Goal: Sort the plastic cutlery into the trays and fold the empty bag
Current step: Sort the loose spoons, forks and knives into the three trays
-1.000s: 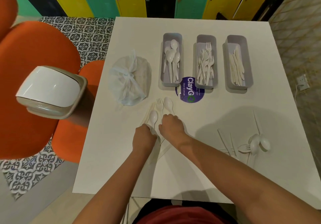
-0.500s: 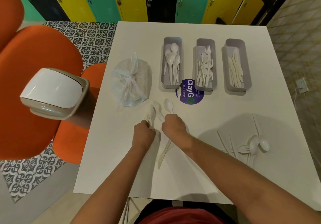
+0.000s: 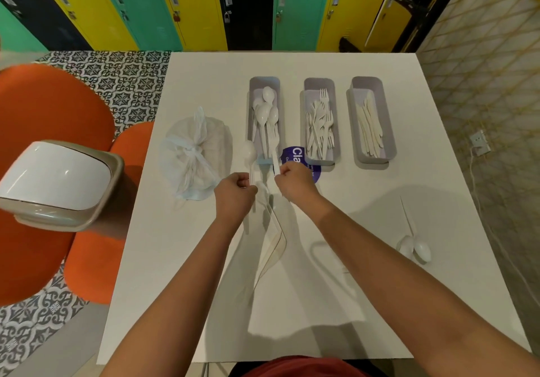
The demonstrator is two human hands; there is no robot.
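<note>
- Head view: the left hand point(image 3: 235, 192) is curled around the handle of a white spoon point(image 3: 250, 154), whose bowl points up toward the trays. A thin clear bag point(image 3: 270, 239) hangs down below this hand over the desk point(image 3: 365, 207); I cannot tell which fingers pinch it.
- The right hand point(image 3: 295, 182) pinches the handle of a second spoon point(image 3: 274, 154), which reaches over the near end of the spoon tray point(image 3: 264, 84).
- The three trays stand side by side at the far half of the desk: the spoon tray on the left, the fork tray point(image 3: 319, 84) in the middle, the knife tray point(image 3: 366, 84) on the right. Each one already holds its own kind of cutlery.
- Two loose spoons point(image 3: 415, 249) and a thin piece I cannot name lie near the right edge of the desk, well apart from the hands.
- A tied white bag point(image 3: 191, 154) lies just left of the spoon tray.
- Risk, as I judge it: the hanging bag could slip or catch on a spoon handle, because the left hand carries two things at once.
- The right spoon may land across the tray wall and tip out if it is released too near the rim.
- The loose spoons near the edge are easy to forget or to push off the desk.
</note>
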